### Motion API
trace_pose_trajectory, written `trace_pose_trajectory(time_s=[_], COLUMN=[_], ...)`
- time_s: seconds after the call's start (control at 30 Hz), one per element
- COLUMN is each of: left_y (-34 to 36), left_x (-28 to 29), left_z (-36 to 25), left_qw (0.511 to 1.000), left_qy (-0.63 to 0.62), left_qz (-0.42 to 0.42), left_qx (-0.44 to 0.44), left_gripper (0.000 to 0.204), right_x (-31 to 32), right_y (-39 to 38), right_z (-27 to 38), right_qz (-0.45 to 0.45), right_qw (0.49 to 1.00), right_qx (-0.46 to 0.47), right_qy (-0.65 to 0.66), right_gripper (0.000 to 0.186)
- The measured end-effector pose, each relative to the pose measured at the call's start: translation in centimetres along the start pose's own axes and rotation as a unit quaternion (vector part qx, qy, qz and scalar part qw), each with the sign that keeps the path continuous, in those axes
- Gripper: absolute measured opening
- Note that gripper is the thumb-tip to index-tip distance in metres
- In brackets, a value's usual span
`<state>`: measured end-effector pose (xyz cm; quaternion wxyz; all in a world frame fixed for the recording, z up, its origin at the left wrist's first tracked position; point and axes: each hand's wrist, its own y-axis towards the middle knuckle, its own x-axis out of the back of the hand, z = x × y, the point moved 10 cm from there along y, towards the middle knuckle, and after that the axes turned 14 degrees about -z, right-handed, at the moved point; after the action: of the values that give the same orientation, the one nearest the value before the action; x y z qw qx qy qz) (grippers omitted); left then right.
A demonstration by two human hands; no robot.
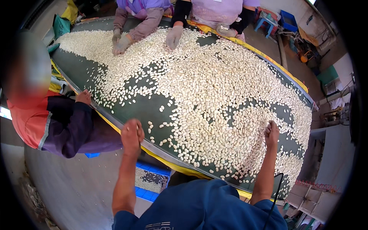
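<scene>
Many pale white beans (207, 92) lie spread over a long table with a dark green top (145, 111). My left hand (132, 135) is raised over the table's near edge, its fingers curled closed and slightly blurred. Whatever it may hold is hidden. Out among the beans at the right, my right hand (271, 132) has its fingers pinched together at the edge of a swirl of beans. What sits between those fingertips is too small to make out.
Two people in purple tops work across the table, one gloved hand (174, 37) on the beans. A person in an orange and navy jacket (73, 126) stands at my left. Below the near edge is a blue crate (147, 195) holding beans. Yellow sheeting (168, 163) lines the rim.
</scene>
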<state>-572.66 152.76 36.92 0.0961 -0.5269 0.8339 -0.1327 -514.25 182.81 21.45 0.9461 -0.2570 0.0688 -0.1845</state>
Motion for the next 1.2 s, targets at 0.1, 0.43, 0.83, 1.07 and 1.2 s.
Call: trace_pose_trajectory(time_s=[0.1, 0.43, 0.83, 1.07, 1.2], left_y=[-1.6, 2.5, 5.8, 7.5, 8.4], left_x=[5.0, -0.4, -0.7, 0.0, 1.2], left_z=[11.4, 10.4, 9.0, 8.9, 8.4], left_qw=[0.994, 0.943, 0.871, 0.84, 0.83], left_qy=[0.053, 0.279, 0.388, 0.439, 0.454], left_qz=[-0.051, 0.042, -0.02, -0.029, -0.043], left_qx=[0.079, -0.178, -0.299, -0.318, -0.322], left_gripper=[0.028, 0.017, 0.015, 0.014, 0.016], right_x=[14.9, -16.7, -1.4, -9.6, -27.2], right_y=[4.7, -10.4, 13.0, 18.3, 13.2], right_z=[-0.9, -9.7, 1.1, -1.0, -3.1], right_qz=[-0.202, 0.094, -0.218, -0.146, -0.107], right_qw=[0.97, 0.81, 0.958, 0.973, 0.87], right_qx=[0.078, 0.379, 0.182, 0.166, 0.273], right_qy=[-0.114, -0.438, -0.033, -0.06, -0.396], right_gripper=[0.021, 0.027, 0.022, 0.025, 0.047])
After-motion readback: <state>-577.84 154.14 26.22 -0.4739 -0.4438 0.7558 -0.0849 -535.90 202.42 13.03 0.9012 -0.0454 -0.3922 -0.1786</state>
